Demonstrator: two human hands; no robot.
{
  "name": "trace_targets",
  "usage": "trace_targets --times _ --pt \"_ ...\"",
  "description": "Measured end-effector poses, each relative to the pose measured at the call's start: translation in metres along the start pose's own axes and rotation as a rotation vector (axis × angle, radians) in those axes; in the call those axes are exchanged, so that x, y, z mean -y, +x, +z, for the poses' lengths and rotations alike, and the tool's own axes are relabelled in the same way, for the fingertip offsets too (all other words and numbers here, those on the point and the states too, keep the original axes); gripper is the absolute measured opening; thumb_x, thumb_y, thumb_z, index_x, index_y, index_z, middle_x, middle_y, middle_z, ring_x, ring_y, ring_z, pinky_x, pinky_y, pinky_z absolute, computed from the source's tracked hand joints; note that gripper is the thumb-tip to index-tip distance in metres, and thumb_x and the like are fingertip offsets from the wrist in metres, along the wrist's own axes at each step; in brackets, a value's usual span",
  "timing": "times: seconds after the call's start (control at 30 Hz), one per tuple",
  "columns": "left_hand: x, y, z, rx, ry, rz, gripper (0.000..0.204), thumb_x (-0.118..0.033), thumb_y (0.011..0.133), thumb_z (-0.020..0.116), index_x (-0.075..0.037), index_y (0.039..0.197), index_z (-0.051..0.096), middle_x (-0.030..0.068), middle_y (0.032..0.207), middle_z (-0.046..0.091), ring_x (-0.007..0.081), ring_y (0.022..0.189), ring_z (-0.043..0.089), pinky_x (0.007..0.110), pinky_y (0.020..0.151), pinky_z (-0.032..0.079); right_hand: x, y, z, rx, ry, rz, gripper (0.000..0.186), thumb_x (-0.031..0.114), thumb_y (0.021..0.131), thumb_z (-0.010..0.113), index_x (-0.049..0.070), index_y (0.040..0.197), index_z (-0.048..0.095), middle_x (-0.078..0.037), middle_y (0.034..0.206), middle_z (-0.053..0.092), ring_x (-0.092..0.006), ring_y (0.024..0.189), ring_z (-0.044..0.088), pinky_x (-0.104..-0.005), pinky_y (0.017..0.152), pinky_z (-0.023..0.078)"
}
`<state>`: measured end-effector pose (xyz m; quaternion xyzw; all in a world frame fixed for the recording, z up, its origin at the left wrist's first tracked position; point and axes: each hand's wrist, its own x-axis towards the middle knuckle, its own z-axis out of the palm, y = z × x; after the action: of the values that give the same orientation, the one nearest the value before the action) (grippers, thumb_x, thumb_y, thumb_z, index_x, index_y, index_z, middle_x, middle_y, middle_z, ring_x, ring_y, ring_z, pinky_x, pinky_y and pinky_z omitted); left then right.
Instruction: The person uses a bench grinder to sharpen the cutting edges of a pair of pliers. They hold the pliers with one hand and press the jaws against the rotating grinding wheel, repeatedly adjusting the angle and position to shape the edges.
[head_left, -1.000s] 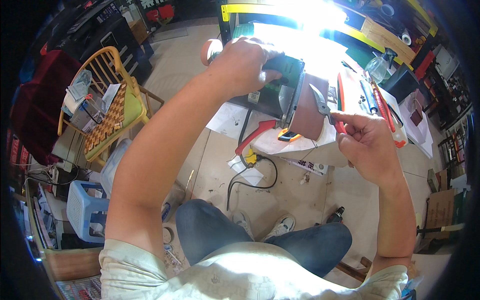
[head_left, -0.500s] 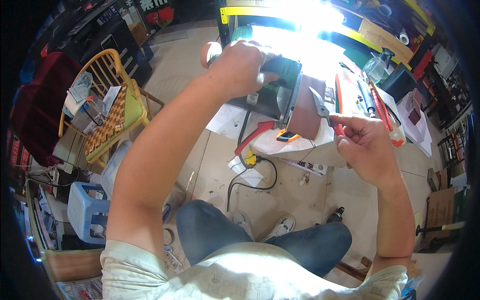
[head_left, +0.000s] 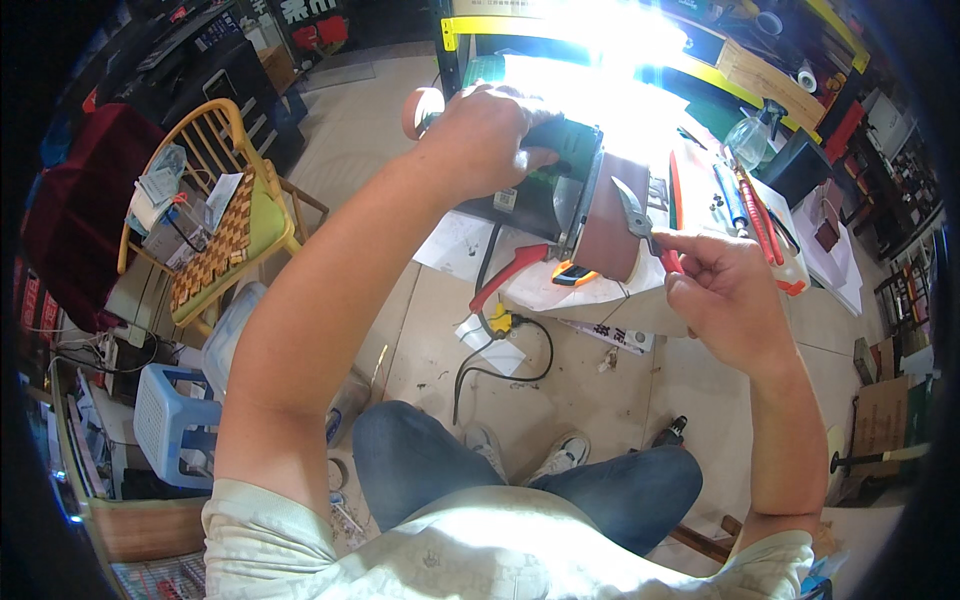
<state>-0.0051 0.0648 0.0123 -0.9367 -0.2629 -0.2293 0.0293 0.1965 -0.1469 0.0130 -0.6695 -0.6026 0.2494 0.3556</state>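
Observation:
My left hand [head_left: 488, 135] grips the dark green body of a bench belt sander [head_left: 572, 146], its thumb lying on the near face and the other fingers mostly hidden. The sander's brown abrasive belt [head_left: 612, 232] stands on its right side. In my right hand [head_left: 735, 300] is a pruning shear blade [head_left: 632, 208] with a red handle, pinched between thumb and forefinger. Its curved metal tip points up and left, just over or beside the belt; I cannot tell whether they touch. A separate red handle [head_left: 512, 272] sticks out at the sander's near end.
An orange-and-black tool [head_left: 574, 274] lies at the table's near edge. Red and blue pen-like tools [head_left: 735, 200] and a spray bottle [head_left: 752, 135] are on the right. A black cable with a yellow plug [head_left: 502, 320] hangs below. A wooden chair [head_left: 222, 215] stands left.
My right hand has shifted slightly left, bringing the pruning shear blade nearer the belt. My left hand stays on the sander.

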Motion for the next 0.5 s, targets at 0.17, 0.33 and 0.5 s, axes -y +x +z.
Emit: trace_targets --times 0.17,0.33,0.5 --pt "-0.0025 0.0001 -0.0024 0.028 0.011 -0.032 0.044 -0.030 0.087 0.072 -0.007 0.125 0.067 0.0149 0.118 0.069 0.0315 0.116 0.061 0.044 0.100 0.045 0.0017 0.0026 0.0030 -0.002 0.026 0.001 0.038 -0.004 0.085 0.056 -0.007 0.121 0.066 0.005 0.069 0.053 0.0007 0.052 0.048 -0.0193 0.044 0.040" --pt "-0.0026 -0.0001 -0.0023 0.027 0.012 -0.026 0.044 -0.030 0.088 0.072 -0.007 0.126 0.067 0.0147 0.119 0.069 0.0313 0.116 0.060 0.044 0.102 0.044 0.0040 -0.0006 0.0014 -0.015 0.008 0.045 0.037 -0.004 0.085 0.056 -0.006 0.120 0.067 0.005 0.069 0.053 0.0008 0.052 0.048 -0.0194 0.044 0.040" --pt "-0.0006 -0.0002 0.0000 0.018 -0.007 -0.012 0.043 -0.029 0.089 0.071 -0.007 0.125 0.066 0.0140 0.120 0.068 0.0311 0.118 0.059 0.046 0.105 0.041 -0.0022 -0.0048 0.0024 -0.034 0.064 0.060 0.038 -0.002 0.085 0.057 -0.006 0.122 0.066 0.005 0.071 0.054 0.0002 0.052 0.049 -0.0194 0.044 0.041"
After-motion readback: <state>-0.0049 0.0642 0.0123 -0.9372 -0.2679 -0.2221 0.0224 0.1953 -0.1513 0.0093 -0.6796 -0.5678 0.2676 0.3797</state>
